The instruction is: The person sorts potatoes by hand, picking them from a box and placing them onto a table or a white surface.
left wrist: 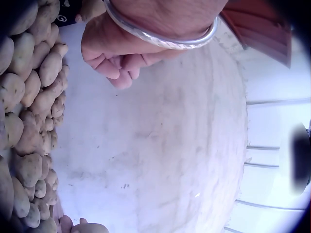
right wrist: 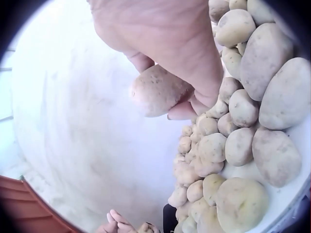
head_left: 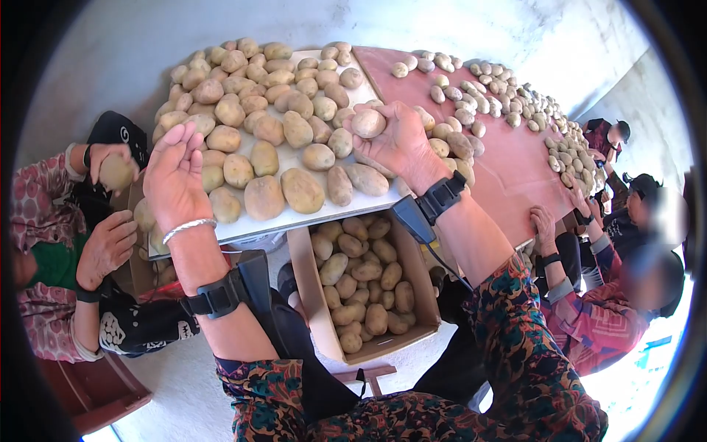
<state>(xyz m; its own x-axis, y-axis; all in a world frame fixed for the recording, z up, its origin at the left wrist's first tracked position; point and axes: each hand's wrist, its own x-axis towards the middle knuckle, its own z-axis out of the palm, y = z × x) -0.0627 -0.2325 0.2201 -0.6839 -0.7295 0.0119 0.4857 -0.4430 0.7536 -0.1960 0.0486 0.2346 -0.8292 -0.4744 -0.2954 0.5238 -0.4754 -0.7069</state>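
In the head view the right hand (head_left: 401,144) holds a potato (head_left: 368,124) between thumb and fingers above the board. The right wrist view shows that hand (right wrist: 165,43) gripping the potato (right wrist: 160,91), with the heap beside it. My left hand (head_left: 175,180) is raised over the board's left part, palm up, fingers loosely bent and holding nothing; the left wrist view shows this hand (left wrist: 131,39) with its fingers bent and no potato in them. Many potatoes (head_left: 302,191) lie on the white board (head_left: 294,214) between and beyond the hands.
A cardboard box (head_left: 313,295) of potatoes stands below the board's near edge. A red board (head_left: 508,177) with more potatoes adjoins on the right. At the left a person's hand (head_left: 107,249) is close by, and other people sit at the right.
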